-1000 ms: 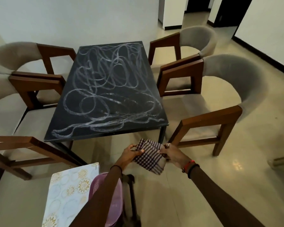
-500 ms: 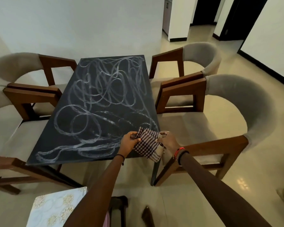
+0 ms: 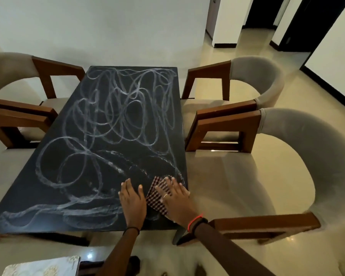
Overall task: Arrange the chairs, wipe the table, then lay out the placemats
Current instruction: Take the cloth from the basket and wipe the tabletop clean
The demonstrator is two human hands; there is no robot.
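A black table (image 3: 72, 196) covered in white chalk scribbles fills the middle of the view. A checked cloth (image 3: 156, 198) lies flat near its front right corner. My right hand (image 3: 175, 198) presses on the cloth with straight, spread fingers. My left hand (image 3: 132, 199) rests flat on the bare tabletop just left of the cloth. Two beige chairs with wooden arms stand along the right side, one near (image 3: 299, 156) and one far (image 3: 257, 76). Another chair (image 3: 12, 72) stands at the far left.
A floral placemat (image 3: 42, 266) shows at the bottom left corner, on something below the table's front edge. Pale tiled floor (image 3: 327, 253) opens to the right, with dark doorways (image 3: 261, 12) at the back right. A white wall stands behind the table.
I have stepped closer to the table. Both hands held the cloth in the air before; now the cloth lies on the tabletop under my flat right hand, and my left hand has let go.
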